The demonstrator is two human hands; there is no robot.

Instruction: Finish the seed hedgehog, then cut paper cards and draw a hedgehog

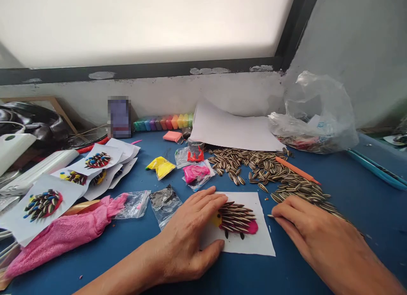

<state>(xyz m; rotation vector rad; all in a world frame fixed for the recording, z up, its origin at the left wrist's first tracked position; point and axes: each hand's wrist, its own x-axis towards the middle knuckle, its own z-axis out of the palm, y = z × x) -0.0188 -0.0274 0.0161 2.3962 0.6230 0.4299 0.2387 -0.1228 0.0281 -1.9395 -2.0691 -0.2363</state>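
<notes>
A hedgehog figure (237, 218) of clay and sunflower seeds lies on a white paper sheet (260, 240). Its face is yellow, its rear pink, and many seeds stick out as spines. My left hand (193, 235) rests flat on the sheet's left part, fingers outstretched, covering part of the yellow face. To the right of the sheet, my right hand (305, 223) pinches a sunflower seed (271, 216) between thumb and forefinger, with the tip showing. Just beyond it spreads a pile of sunflower seeds (295, 186).
Yellow clay (161, 167), pink clay (196, 173) and black clay (163, 197) sit in small bags. An orange stick (297, 169) lies on the seeds. Finished seed pictures (44, 206) and a pink towel (73, 229) are at left. A plastic bag (318, 116) stands back right.
</notes>
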